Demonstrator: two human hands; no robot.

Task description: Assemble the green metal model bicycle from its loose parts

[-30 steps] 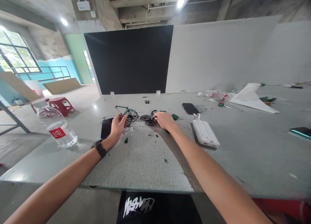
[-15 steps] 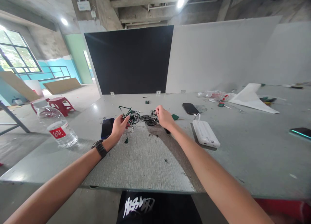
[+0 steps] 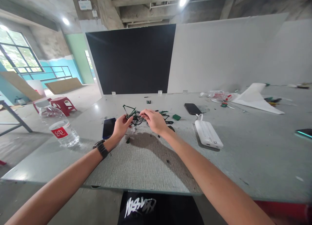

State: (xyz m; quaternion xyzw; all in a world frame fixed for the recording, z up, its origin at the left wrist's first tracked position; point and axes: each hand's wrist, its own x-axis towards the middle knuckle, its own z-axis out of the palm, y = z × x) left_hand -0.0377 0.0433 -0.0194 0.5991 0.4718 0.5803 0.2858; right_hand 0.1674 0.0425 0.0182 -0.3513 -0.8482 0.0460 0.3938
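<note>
My left hand [image 3: 122,125] pinches a small model bicycle [image 3: 131,110] with a dark green frame and a black spoked wheel [image 3: 137,118], held just above the table. My right hand [image 3: 155,121] is at the right side of this wheel, its thumb and forefinger closed together. Whatever they hold, if anything, is too small or hidden to make out. Behind the right hand another green bicycle frame [image 3: 164,114] lies partly covered, and the loose wheels there are mostly hidden. A green block [image 3: 176,117] lies to the right of them.
A phone [image 3: 108,128] and a water bottle [image 3: 60,127] are on the left of the table [image 3: 146,166]. On the right are a black phone [image 3: 192,109], a white power bank [image 3: 208,134] and a white wing-shaped piece [image 3: 257,99]. A black panel [image 3: 131,60] stands behind.
My right hand has moved left from the loose wheels to the bicycle's wheel. The second green frame has come into view behind it. My left hand keeps its hold on the bicycle.
</note>
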